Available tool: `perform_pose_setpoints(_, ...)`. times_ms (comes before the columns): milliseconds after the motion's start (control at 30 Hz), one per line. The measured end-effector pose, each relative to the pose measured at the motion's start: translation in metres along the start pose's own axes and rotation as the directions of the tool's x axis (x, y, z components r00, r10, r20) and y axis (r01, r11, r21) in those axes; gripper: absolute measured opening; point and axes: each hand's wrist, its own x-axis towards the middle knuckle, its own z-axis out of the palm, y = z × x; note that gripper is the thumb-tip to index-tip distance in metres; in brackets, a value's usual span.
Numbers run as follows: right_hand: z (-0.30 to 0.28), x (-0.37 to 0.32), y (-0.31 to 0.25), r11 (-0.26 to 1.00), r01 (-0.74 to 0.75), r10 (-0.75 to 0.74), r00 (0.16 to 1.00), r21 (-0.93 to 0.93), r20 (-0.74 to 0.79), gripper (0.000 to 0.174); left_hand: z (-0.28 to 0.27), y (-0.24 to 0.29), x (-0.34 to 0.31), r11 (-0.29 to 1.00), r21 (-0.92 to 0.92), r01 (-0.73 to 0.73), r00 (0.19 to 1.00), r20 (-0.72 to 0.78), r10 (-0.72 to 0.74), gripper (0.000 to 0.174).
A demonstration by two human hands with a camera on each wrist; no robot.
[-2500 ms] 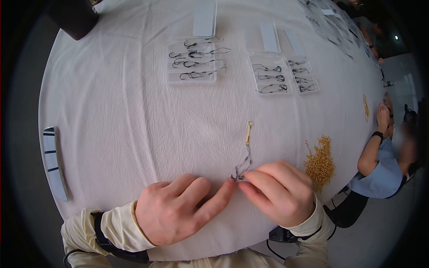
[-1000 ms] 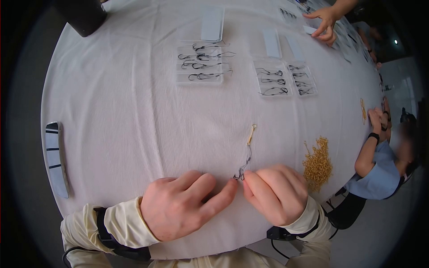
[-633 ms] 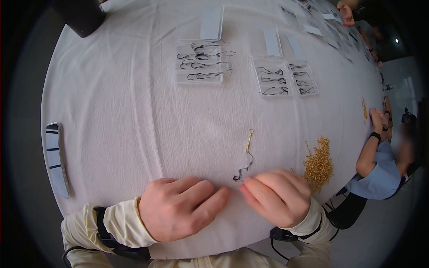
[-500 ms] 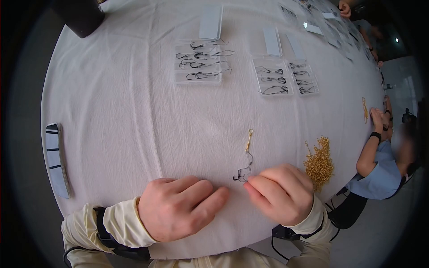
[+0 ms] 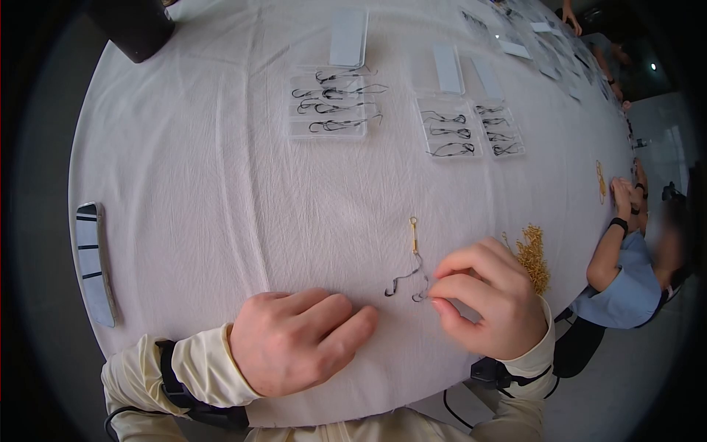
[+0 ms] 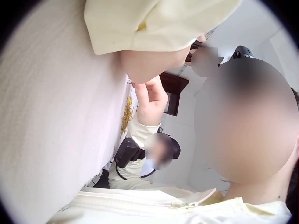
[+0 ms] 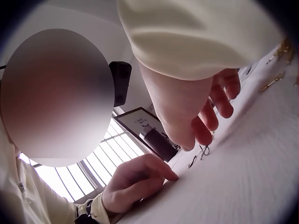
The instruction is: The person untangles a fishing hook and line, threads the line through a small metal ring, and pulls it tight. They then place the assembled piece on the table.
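Note:
My right hand [image 5: 493, 298] has its thumb and fingertips at one dark fish hook [image 5: 417, 297], pinching it close over the white cloth. A thin dark line [image 5: 406, 277] runs from there to a gold swivel clip [image 5: 414, 237] that lies above the hand. A second fish hook [image 5: 389, 292] on the same rig lies on the cloth to the left. My left hand [image 5: 298, 342] rests on the cloth with loosely bent fingers, holding nothing. The right wrist view shows the hooks [image 7: 204, 150] just below the right fingertips.
A pile of gold clips [image 5: 534, 258] lies beyond the right hand. Clear boxes of hook rigs [image 5: 328, 132] [image 5: 449, 151] stand open at the back. A phone [image 5: 96, 265] lies at the left edge, a dark container [image 5: 136, 29] behind it. Another person sits at the right.
My right hand has drawn one hook rightward, so the two hooks now lie apart. My left hand has backed off a little from the hooks. The other person's hand at the back has withdrawn.

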Motion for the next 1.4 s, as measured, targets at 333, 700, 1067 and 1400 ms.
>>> perform_pose_setpoints(333, 0.003, -0.007, 0.001, 0.997, -0.021, 0.021, 1.0, 0.078, -0.004, 0.018, 0.0, 0.003, 0.008, 0.999, -0.031, 0.044, 0.997, -0.063, -0.046, 0.048)
perform_pose_setpoints(700, 0.002, -0.012, 0.004, 0.991, -0.069, 0.08, 0.993, 0.117, -0.09, 0.023, 0.002, 0.007, 0.013, 1.0, -0.022, 0.008, 0.999, -0.053, -0.009, 0.05)
perform_pose_setpoints(1067, 0.003, 0.02, 0.023, 0.98, 0.152, -0.163, 0.984, -0.131, -0.079, 0.02, -0.005, 0.011, 0.013, 0.969, -0.198, 0.145, 0.98, -0.109, -0.169, 0.023)
perform_pose_setpoints(1400, 0.002, 0.008, 0.017, 0.959, 0.178, -0.193, 0.98, -0.219, -0.049, 0.015, -0.004, 0.012, 0.009, 0.941, -0.316, 0.122, 0.972, -0.156, -0.178, 0.02)
